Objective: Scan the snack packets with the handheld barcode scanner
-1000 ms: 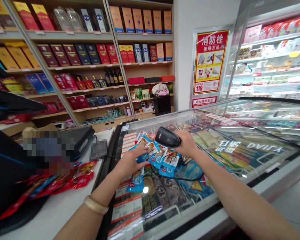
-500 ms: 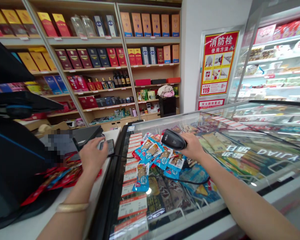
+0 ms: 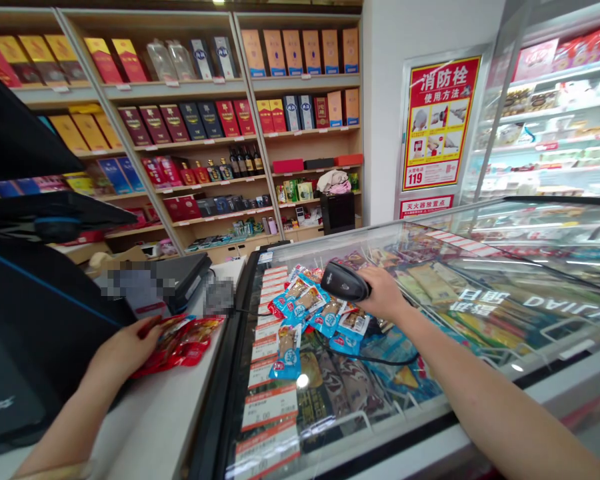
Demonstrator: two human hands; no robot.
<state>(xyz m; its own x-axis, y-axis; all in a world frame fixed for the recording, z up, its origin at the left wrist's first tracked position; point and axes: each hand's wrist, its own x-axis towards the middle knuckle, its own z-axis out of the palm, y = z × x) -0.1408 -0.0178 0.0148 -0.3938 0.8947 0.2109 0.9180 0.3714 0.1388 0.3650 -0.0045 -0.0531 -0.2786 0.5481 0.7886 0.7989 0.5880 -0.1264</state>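
My right hand is wrapped round a black barcode scanner, its head pointing left over the freezer's glass top. Below the scanner lies a loose pile of blue snack packets with clear windows showing brown food. On the white counter at left, my left hand has its fingers curled over the left end of a bunch of red snack packets. Its fingertips are partly hidden among the wrappers. A black cable curves across the glass beneath my right wrist.
A dark checkout monitor stands close at left, beside my left arm. The glass-topped freezer fills the right, with price labels along its left edge. Shelves of boxed goods line the back wall.
My left hand has left the phone-like dark device at the counter's edge and moved down and left onto the red packets. My right hand and the scanner have stayed nearly still.
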